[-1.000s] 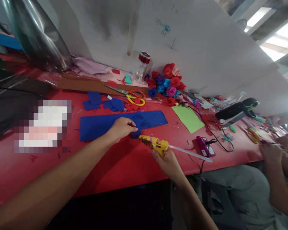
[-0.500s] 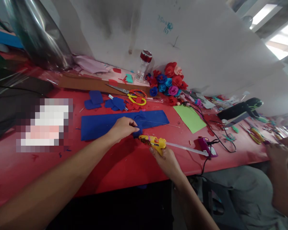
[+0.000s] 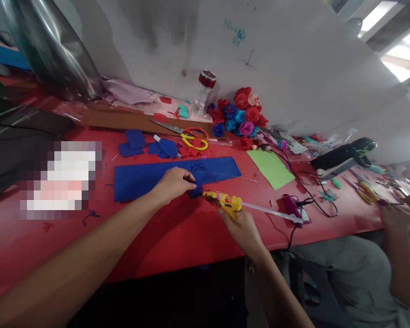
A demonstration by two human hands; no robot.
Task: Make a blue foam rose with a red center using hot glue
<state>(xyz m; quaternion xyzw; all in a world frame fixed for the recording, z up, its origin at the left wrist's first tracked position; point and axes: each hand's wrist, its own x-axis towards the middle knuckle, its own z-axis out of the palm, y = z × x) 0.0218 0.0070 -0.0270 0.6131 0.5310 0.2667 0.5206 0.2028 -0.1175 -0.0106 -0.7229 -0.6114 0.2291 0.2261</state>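
Observation:
My left hand (image 3: 172, 184) pinches a small blue felt piece (image 3: 195, 189) at the near edge of a long blue felt strip (image 3: 146, 177) on the red table (image 3: 177, 237). My right hand (image 3: 239, 225) grips a yellow glue gun (image 3: 225, 202), its nozzle pointing left and almost touching the small piece. A clear glue stick (image 3: 271, 212) pokes out of the gun's back toward the right.
Scissors (image 3: 187, 135) and blue felt cutouts (image 3: 150, 145) lie behind the strip. A heap of felt roses (image 3: 241, 114) and a jar (image 3: 203, 93) stand by the wall. A green sheet (image 3: 271, 168), a purple glue gun (image 3: 292, 207) with cables, and another person's hands (image 3: 396, 214) are at the right.
The glue gun has shifted slightly right and up, staying next to the small blue piece. My left hand has kept its pinch in the same spot.

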